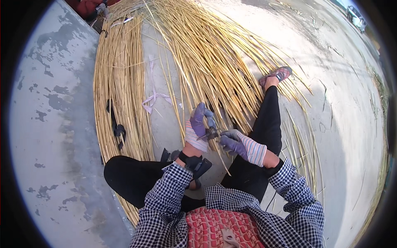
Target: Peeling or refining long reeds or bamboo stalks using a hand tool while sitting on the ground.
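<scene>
Both my hands wear striped knit gloves with purple coated palms. My left hand [200, 124] is curled beside a dark strip [212, 133] wound around the ends of some dry yellow reed stalks [217, 145]; its exact hold on the strip is unclear. To its right, my right hand [234, 144] has bent fingers close to the same strip, and what lies between them is hidden. Beyond my hands a large pile of loose reed stalks [204, 55] fans out over the concrete ground.
A long flat bundle of stalks [124, 77] lies at the left, with a black strap [118, 130] on it. Pale ribbon [152, 100] rests between bundle and pile. Thin stalks [299, 139] lie right of my leg. A peeling painted surface [55, 124] borders the left.
</scene>
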### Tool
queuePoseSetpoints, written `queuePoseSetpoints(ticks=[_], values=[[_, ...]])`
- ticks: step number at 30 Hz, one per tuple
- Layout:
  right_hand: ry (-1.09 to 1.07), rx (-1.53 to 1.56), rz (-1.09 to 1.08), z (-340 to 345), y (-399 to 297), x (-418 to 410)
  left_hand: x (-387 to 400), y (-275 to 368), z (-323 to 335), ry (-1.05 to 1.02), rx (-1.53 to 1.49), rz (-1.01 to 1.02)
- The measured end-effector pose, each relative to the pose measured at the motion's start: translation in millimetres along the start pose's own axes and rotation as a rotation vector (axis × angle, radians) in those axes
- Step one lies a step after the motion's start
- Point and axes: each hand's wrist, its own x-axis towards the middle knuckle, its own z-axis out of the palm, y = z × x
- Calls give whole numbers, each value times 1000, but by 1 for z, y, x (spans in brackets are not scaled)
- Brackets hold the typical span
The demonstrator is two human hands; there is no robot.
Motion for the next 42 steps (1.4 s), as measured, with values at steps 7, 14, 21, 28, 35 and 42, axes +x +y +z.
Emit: queuePoseSetpoints(ticks=[7,14,21,28,35,42], values=[[460,-544,-73,9,33,-61,12,-39,25,113,-226,-58],[737,-845,133,-65,185,-273,99,18,-67,287,-230,239],[991,-972,110,-53,152,-228,53,-55,-3,231,-307,49],[703,-621,-4,-18,129,-171,39,-111,12,241,-238,-79],[932,-460,179,-53,239,-260,78,-69,-41,400,-317,39],[790,-634,-66,-39,158,-154,29,-151,30,283,-306,-228]])
